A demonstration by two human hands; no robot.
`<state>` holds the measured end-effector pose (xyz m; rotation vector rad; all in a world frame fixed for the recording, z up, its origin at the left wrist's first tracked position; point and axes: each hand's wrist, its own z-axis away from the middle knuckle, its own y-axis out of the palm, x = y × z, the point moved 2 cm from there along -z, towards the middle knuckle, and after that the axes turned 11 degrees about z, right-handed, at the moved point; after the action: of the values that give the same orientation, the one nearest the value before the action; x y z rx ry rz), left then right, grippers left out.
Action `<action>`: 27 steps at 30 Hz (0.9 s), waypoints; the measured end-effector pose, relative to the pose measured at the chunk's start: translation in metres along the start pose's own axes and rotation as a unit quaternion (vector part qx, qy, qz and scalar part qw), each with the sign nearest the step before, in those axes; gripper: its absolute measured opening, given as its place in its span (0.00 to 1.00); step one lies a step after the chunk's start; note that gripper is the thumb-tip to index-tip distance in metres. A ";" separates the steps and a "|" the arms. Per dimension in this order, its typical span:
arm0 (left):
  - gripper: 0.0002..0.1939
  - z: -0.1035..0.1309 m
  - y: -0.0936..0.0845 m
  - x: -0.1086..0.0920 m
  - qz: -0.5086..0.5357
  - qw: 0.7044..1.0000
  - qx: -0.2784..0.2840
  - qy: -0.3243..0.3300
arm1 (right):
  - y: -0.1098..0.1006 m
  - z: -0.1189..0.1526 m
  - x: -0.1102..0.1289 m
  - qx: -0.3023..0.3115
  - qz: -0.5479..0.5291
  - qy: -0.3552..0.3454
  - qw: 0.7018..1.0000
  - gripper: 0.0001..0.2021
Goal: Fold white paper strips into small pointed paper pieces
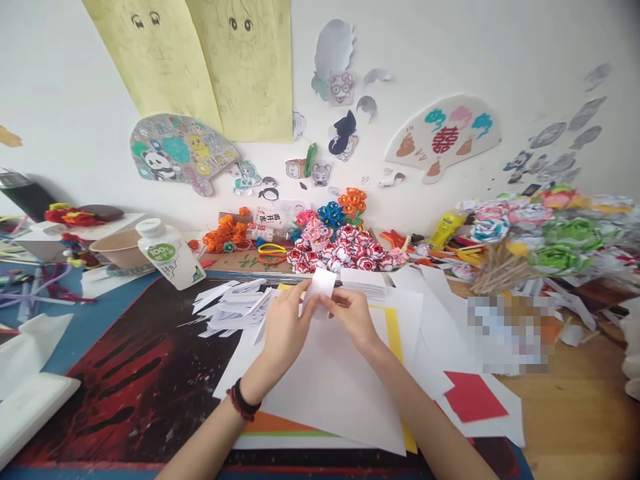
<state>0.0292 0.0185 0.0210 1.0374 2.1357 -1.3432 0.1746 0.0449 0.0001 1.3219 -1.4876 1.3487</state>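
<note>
A small piece of white paper (323, 281) is held up between my two hands, above a large white sheet (335, 393). My left hand (290, 315) pinches it at its lower left edge, with the thumb in front. On the other side, my right hand (351, 313) grips its lower right edge with thumb and fingers. Whether the piece is folded, I cannot tell. Behind it and to the right lies a stack of white paper (367, 285). Cut white strips (233, 307) are heaped left of my left hand.
Red-and-white paper flowers (345, 252) line the wall side. A white bottle (170, 253) and a brown bowl (117, 248) stand at the left. Yellow scissors handles (273, 253) lie behind my hands. A red paper piece (474, 398) lies at the right, below more paper flowers (570, 233).
</note>
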 end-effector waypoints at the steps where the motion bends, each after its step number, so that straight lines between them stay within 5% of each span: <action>1: 0.17 0.001 0.002 0.003 0.021 1.000 0.008 -0.010 | 0.001 0.002 -0.001 0.012 -0.007 -0.002 1.000 0.20; 8: 0.20 0.007 0.004 0.006 0.197 0.973 0.090 -0.074 | 0.000 0.011 -0.004 0.113 -0.069 0.041 0.990 0.20; 12: 0.26 0.007 0.003 0.004 0.191 0.976 0.094 -0.046 | 0.001 0.014 -0.006 0.170 -0.104 0.062 0.978 0.20; 17: 0.19 0.009 0.002 0.009 0.174 0.980 0.079 -0.052 | 0.002 0.017 -0.002 0.207 -0.142 0.081 0.965 0.22; 27: 0.12 0.011 0.000 0.014 0.157 0.986 0.042 -0.027 | -0.004 0.015 0.000 0.039 0.036 0.045 0.998 0.21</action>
<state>0.0197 0.0142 0.0069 1.2924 1.7986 -1.2983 0.1801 0.0310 -0.0018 1.2489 -1.4463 1.5070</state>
